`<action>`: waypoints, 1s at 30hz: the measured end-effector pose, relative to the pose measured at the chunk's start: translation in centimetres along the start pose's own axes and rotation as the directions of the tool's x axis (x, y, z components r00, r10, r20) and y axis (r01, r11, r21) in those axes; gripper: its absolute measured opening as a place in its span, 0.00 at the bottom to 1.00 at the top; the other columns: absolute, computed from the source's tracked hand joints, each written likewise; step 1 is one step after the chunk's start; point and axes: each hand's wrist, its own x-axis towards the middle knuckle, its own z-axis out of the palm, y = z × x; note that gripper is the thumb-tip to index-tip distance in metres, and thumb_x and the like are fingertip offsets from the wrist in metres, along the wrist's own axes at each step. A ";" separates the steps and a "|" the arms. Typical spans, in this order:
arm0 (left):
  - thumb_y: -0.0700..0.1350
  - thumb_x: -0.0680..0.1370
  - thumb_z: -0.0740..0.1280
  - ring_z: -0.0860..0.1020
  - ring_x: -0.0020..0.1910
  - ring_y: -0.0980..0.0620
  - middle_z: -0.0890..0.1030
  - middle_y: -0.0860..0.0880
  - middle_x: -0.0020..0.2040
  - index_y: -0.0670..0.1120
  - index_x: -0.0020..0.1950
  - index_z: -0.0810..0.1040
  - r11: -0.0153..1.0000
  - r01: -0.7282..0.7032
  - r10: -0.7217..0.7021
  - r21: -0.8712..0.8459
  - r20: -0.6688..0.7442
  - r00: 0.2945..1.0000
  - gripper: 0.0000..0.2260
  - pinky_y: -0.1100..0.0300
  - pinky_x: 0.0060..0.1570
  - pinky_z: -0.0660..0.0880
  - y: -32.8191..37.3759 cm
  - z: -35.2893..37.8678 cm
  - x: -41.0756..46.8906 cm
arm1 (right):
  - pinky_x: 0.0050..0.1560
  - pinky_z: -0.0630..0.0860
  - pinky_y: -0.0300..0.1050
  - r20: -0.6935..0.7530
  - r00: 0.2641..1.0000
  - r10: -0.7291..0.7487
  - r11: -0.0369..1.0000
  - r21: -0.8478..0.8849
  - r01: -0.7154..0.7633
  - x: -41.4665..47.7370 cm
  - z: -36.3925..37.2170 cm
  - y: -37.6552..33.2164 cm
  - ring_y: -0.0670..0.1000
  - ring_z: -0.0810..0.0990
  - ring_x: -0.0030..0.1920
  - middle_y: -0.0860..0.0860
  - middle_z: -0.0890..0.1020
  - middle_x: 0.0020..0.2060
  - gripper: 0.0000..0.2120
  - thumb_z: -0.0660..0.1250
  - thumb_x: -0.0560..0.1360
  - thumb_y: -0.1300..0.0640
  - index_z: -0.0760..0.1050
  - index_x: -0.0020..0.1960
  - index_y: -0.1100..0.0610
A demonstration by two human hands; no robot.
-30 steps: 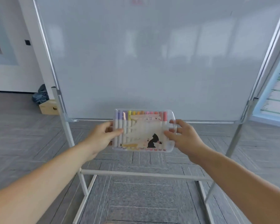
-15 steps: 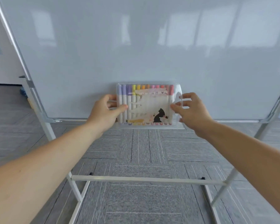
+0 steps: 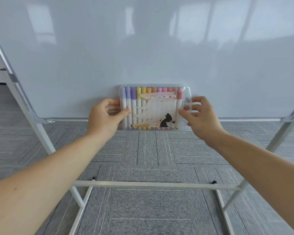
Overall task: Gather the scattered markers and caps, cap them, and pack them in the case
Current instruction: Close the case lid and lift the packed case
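Whiteboard (image 3: 143,48) on grey carpet, clear marker case (image 3: 154,108) upright against it, left hand (image 3: 103,119) pinching its left edge, right hand (image 3: 202,118) pinching its right edge

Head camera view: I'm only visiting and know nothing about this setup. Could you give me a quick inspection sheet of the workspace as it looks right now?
Surface: grey carpet-tile floor; no table in view.
Job's things: clear plastic marker case, apparently closed, with a row of capped coloured markers inside and a torn paper label on its front.
Clutter: nothing seen.
Hands: left hand grips the case's left edge; right hand grips its right end.
Cables: nothing seen.
Surroundings: large white whiteboard on a white metal stand, behind the case.
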 end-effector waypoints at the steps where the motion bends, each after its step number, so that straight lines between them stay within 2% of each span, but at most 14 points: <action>1: 0.49 0.70 0.81 0.85 0.51 0.54 0.87 0.57 0.47 0.56 0.49 0.82 1.000 0.008 -0.007 -0.006 0.006 1.000 0.12 0.42 0.54 0.82 -0.2 0.0 0.0 | 0.54 0.82 0.61 0.000 1.000 -0.004 1.000 -0.003 0.004 -0.1 0.0 0.2 0.49 0.84 0.48 0.46 0.85 0.48 0.15 0.75 0.77 0.52 0.70 0.55 0.42; 3: 0.49 0.72 0.80 0.85 0.51 0.54 0.87 0.56 0.48 0.55 0.49 0.82 1.000 0.018 -0.018 -0.014 0.022 1.000 0.11 0.44 0.54 0.83 -0.4 0.0 -0.1 | 0.56 0.82 0.61 0.012 1.000 0.004 1.000 -0.011 -0.004 -0.3 0.0 0.5 0.50 0.85 0.49 0.46 0.85 0.49 0.14 0.74 0.77 0.51 0.71 0.57 0.43; 5: 0.48 0.74 0.78 0.85 0.50 0.57 0.86 0.54 0.48 0.54 0.51 0.82 1.000 0.021 -0.021 -0.017 0.033 0.999 0.08 0.56 0.50 0.83 -0.6 0.2 -0.2 | 0.55 0.82 0.63 0.038 0.999 0.028 1.000 0.009 -0.028 -0.4 -0.1 0.7 0.52 0.85 0.51 0.48 0.85 0.50 0.14 0.73 0.78 0.51 0.72 0.60 0.47; 6: 0.48 0.76 0.77 0.84 0.48 0.60 0.86 0.54 0.48 0.52 0.52 0.82 1.000 0.023 -0.022 -0.014 0.037 0.999 0.07 0.63 0.45 0.82 -0.6 0.2 -0.4 | 0.55 0.83 0.63 0.052 0.998 0.038 0.999 0.026 -0.039 -0.5 -0.2 0.8 0.53 0.86 0.52 0.49 0.86 0.51 0.14 0.73 0.79 0.53 0.73 0.61 0.48; 7: 0.47 0.77 0.76 0.84 0.46 0.62 0.85 0.53 0.49 0.51 0.53 0.82 0.999 0.028 -0.027 -0.022 0.042 0.999 0.07 0.67 0.40 0.80 -0.6 0.3 -0.6 | 0.54 0.83 0.63 0.062 0.997 0.044 0.998 0.038 -0.046 -0.6 -0.2 1.0 0.54 0.86 0.52 0.50 0.86 0.51 0.13 0.72 0.79 0.54 0.74 0.61 0.50; 8: 0.47 0.77 0.75 0.84 0.46 0.62 0.85 0.52 0.50 0.50 0.54 0.82 0.998 0.040 -0.038 -0.040 0.045 0.998 0.07 0.65 0.39 0.81 -0.7 0.4 -0.7 | 0.53 0.83 0.63 0.068 0.997 0.044 0.998 0.043 -0.047 -0.6 -0.2 1.1 0.54 0.86 0.52 0.51 0.86 0.51 0.13 0.72 0.79 0.54 0.74 0.61 0.50; 12: 0.49 0.77 0.76 0.85 0.51 0.53 0.86 0.51 0.50 0.51 0.53 0.83 0.995 0.075 -0.073 -0.058 0.045 0.996 0.07 0.50 0.45 0.85 -0.6 0.5 -0.8 | 0.52 0.84 0.63 0.061 0.998 0.033 0.998 0.045 -0.036 -0.7 -0.2 1.3 0.55 0.86 0.50 0.52 0.86 0.50 0.11 0.71 0.80 0.55 0.75 0.60 0.51; 15: 0.47 0.77 0.76 0.85 0.52 0.49 0.86 0.49 0.50 0.50 0.52 0.82 0.994 0.087 -0.083 -0.070 0.055 0.995 0.06 0.45 0.45 0.85 -0.4 0.7 -0.9 | 0.53 0.83 0.63 0.049 0.998 0.030 0.999 0.039 -0.032 -0.7 -0.3 1.5 0.55 0.86 0.50 0.51 0.86 0.49 0.10 0.71 0.80 0.54 0.75 0.59 0.49; 20: 0.46 0.77 0.75 0.86 0.48 0.49 0.85 0.48 0.49 0.49 0.52 0.82 0.994 0.090 -0.085 -0.069 0.065 0.994 0.05 0.46 0.43 0.85 0.0 0.5 -0.9 | 0.53 0.84 0.62 0.067 0.997 0.025 0.999 0.043 -0.028 -0.7 -0.3 1.4 0.55 0.86 0.50 0.51 0.86 0.49 0.09 0.71 0.80 0.54 0.74 0.59 0.49; 24: 0.46 0.78 0.75 0.86 0.47 0.52 0.86 0.50 0.49 0.49 0.52 0.82 0.993 0.093 -0.088 -0.077 0.063 0.994 0.05 0.50 0.43 0.85 -0.1 0.4 -0.9 | 0.49 0.84 0.54 0.062 0.998 0.003 1.000 0.011 -0.004 -0.7 -0.2 1.5 0.55 0.86 0.49 0.51 0.85 0.49 0.09 0.70 0.80 0.54 0.74 0.59 0.49; 28: 0.48 0.78 0.75 0.86 0.47 0.53 0.86 0.52 0.50 0.50 0.53 0.82 0.995 0.085 -0.081 -0.060 0.070 0.994 0.06 0.48 0.46 0.85 -0.5 0.5 -0.9 | 0.52 0.84 0.60 0.072 0.997 0.001 1.000 -0.001 -0.001 -0.5 -0.3 1.6 0.55 0.85 0.50 0.51 0.85 0.50 0.10 0.70 0.80 0.53 0.74 0.59 0.48; 30: 0.52 0.76 0.76 0.86 0.50 0.52 0.86 0.54 0.50 0.52 0.53 0.83 0.997 0.071 -0.070 -0.016 0.069 0.995 0.09 0.46 0.50 0.84 -0.8 0.3 -0.8 | 0.53 0.83 0.60 0.073 0.997 0.017 1.000 -0.014 -0.016 -0.5 -0.3 1.6 0.54 0.85 0.51 0.50 0.85 0.50 0.10 0.70 0.80 0.52 0.73 0.60 0.48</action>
